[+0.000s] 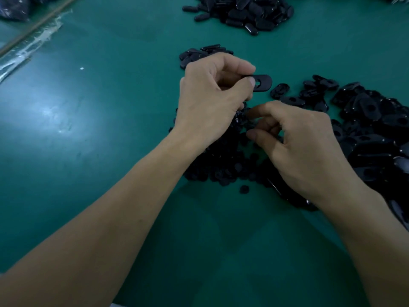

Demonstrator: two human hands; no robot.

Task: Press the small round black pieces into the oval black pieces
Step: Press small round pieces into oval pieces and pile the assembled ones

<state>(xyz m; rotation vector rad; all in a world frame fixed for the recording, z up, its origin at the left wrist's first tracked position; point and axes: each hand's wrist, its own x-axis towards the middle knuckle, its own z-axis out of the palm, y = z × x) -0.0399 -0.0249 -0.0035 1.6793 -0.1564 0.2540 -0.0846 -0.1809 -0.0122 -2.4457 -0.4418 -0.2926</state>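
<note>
Pinching an oval black piece (pixel 262 82) above the green surface (pixel 110 129) is the left hand (pixel 208 100). The right hand (pixel 305 151) curls over the small round pieces (pixel 221 165); whether it grips one is unclear.

Plain blue-green table (pixel 99 129) glowing pale on the left, black oval piece (pixel 263 82) showing dark in the middle, dull black small round pieces (pixel 221 167) lying near, shiny black right heap (pixel 376 134) and far heap (pixel 243 12) glinting, see-through plastic (pixel 28 47) shining white far left.
</note>
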